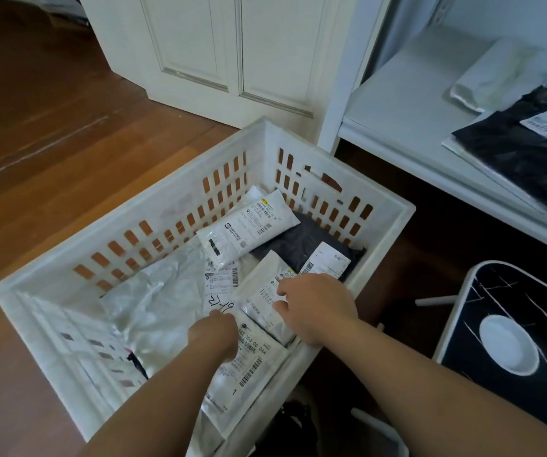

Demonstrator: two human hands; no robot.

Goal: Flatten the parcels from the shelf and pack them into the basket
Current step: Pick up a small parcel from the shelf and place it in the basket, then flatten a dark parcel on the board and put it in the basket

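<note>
Lying under right fingers (282, 300): parcel (265, 305)

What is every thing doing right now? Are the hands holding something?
basket: on the floor, holding several parcels.
white parcel: in the basket, under both hands.
left hand: pressing on the white parcel; fingers hidden.
right hand: fingers curled on the white parcel.
black parcel: lying on the shelf.
</note>
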